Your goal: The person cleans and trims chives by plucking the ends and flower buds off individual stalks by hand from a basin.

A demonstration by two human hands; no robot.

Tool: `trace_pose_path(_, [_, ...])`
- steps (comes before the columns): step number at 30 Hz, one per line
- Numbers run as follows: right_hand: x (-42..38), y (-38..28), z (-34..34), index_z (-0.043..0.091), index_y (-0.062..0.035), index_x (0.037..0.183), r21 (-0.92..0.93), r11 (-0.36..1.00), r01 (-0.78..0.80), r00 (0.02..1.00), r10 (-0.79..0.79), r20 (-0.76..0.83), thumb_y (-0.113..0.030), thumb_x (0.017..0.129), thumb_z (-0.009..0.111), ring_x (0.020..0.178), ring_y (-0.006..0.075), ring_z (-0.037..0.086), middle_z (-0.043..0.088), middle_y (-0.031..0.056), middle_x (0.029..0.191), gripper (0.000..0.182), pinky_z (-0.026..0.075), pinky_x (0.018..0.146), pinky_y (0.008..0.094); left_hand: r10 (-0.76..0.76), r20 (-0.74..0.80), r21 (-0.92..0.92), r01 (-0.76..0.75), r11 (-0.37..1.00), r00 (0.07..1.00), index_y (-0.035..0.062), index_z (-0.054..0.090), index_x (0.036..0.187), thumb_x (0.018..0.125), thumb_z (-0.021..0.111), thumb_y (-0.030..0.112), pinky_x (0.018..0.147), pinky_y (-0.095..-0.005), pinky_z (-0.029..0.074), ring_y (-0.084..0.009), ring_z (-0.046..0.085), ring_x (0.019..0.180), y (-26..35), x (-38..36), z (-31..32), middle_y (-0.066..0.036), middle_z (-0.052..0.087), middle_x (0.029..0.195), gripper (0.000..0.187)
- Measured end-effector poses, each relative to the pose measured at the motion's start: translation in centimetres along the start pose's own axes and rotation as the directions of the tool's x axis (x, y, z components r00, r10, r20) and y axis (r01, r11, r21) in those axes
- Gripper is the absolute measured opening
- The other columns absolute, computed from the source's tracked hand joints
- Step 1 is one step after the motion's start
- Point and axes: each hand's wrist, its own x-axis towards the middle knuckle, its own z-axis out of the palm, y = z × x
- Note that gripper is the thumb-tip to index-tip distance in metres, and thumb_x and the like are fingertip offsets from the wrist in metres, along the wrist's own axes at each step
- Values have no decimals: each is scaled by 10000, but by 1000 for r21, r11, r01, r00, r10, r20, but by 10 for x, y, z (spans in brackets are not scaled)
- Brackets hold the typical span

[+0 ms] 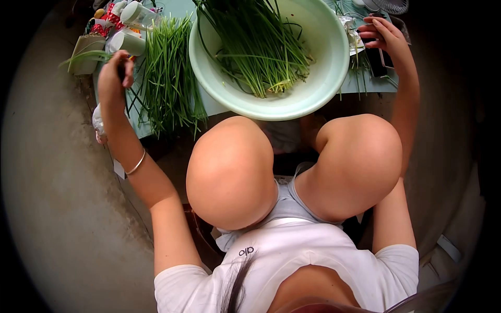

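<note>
My left hand (119,72) is raised at the table's left edge with its fingers curled. A few long green chive leaves (87,56) stick out leftward from it. Just right of that hand lies a loose pile of chives (169,78). A big bunch of chives (255,52) rests in a pale green basin (271,108), cut ends toward me. Beyond the basin's right side, my right hand (385,35) hovers with fingers stretched out and nothing visible in them. Under it is a dark phone-like object (377,61).
White cups (136,14) and red dotted items (99,28) crowd the table's back left corner, near a beige container (86,60). Crumpled silvery wrapping (350,32) lies right of the basin. A fan-like grille (392,5) stands at the back right. My bare knees (232,172) are close below the basin.
</note>
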Motion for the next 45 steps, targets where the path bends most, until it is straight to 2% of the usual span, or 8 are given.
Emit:
trace_pose_path(4, [16, 56, -13, 526, -30, 1232, -611, 787, 82, 989, -142, -51, -301, 948, 483, 1154, 218, 514, 558, 117, 1209, 395, 400, 958, 318, -104, -278, 396, 213, 893, 955, 32, 553, 1002, 911, 513, 334, 493, -231, 423, -89, 535, 530, -75, 25, 9, -45, 617, 710, 318])
trace_pose_path(8, [1, 21, 27, 599, -49, 1109, -893, 332, 305, 790, -611, 42, -172, 905, 539, 1073, 234, 560, 587, 100, 1141, 246, 427, 908, 315, 124, -368, 872, 295, 391, 922, 69, 524, 1191, 884, 536, 367, 726, -378, 497, -309, 641, 789, -114, 31, 9, -138, 638, 856, 429])
trace_pose_path(11, [-3, -10, 75, 614, -53, 1052, -556, 637, 535, 835, -499, 232, 20, 850, 554, 819, 142, 602, 596, 62, 995, 223, 493, 688, 252, 426, -276, 960, 264, 88, 862, 101, 545, 1171, 874, 548, 353, 758, -425, 479, -324, 618, 854, -102, 15, 42, -135, 571, 1096, 389])
trace_pose_path(20, [16, 33, 158, 551, -69, 915, -693, 45, 719, 684, -221, 695, 0, 734, 585, 754, 244, 579, 486, 83, 916, 197, 474, 602, 357, 508, -192, 857, -109, 504, 839, 101, 601, 1112, 898, 537, 225, 650, -298, 473, -145, 595, 685, -55, -20, 125, -48, 607, 970, 255])
trace_pose_path(28, [-6, -29, 152, 567, -68, 854, -634, -172, 754, 477, -520, 708, -46, 700, 618, 807, 224, 593, 547, 73, 906, 164, 492, 699, 338, 409, 32, 528, -363, 768, 912, 55, 624, 1090, 888, 570, 138, 689, -255, 475, -130, 613, 831, -36, -29, 155, -74, 634, 996, 225])
trace_pose_path(34, [-25, -82, 158, 583, -67, 865, -665, -226, 712, 441, -593, 674, -47, 706, 615, 832, 202, 601, 600, 22, 818, 164, 482, 786, 348, 453, 467, 589, -649, 481, 759, 29, 586, 1150, 865, 623, 165, 829, -303, 470, -213, 603, 988, -5, -26, 204, -99, 633, 1093, 318])
trace_pose_path(39, [-35, -113, 160, 581, -99, 797, -697, -121, 707, 488, -631, 604, -97, 705, 649, 702, 186, 578, 525, 23, 708, 115, 476, 730, 303, 681, 503, 714, -700, 18, 532, 73, 657, 966, 812, 658, 130, 586, -319, 486, -226, 633, 677, 2, -15, 226, -60, 667, 788, 165])
trace_pose_path(45, [-44, -109, 153, 612, -86, 1052, -712, 112, 693, 575, -682, 452, -10, 768, 611, 759, 203, 613, 599, 45, 832, 295, 491, 657, 307, 757, 427, 754, -656, 3, 494, 87, 666, 957, 806, 660, 100, 557, -301, 483, -220, 633, 650, 9, -17, 219, -64, 666, 781, 151])
